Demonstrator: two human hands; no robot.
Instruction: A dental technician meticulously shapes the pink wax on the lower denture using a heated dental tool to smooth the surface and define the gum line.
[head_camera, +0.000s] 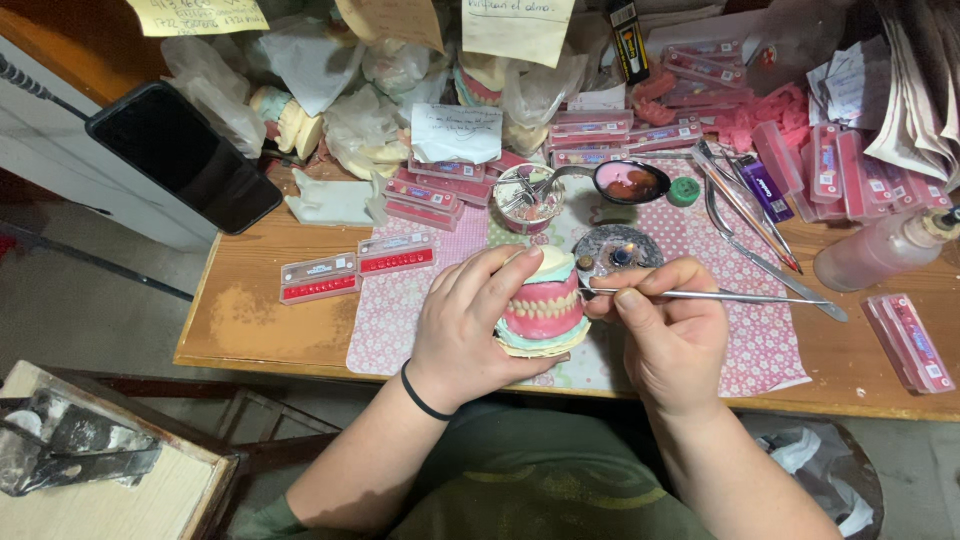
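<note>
Lying at the far left of the wooden surface, a black phone hangs partly over the edge. Just right of it sit two flat clear packages with red strips, side by side near my left hand. That grip is wrapped around a denture model with pink gums and pale teeth, fingers curled over its top and left side, holding it above a pink dotted mat at the front edge. My right hand pinches a slim metal wax tool between thumb and fingertips, its tip near the teeth. Behind the model a small burner shows a flame. Yellow paper notes hang along the top, and a white slip lies on plastic bags. Pink-and-clear tooth packages pile to the right, with more at the far right edge.
</note>
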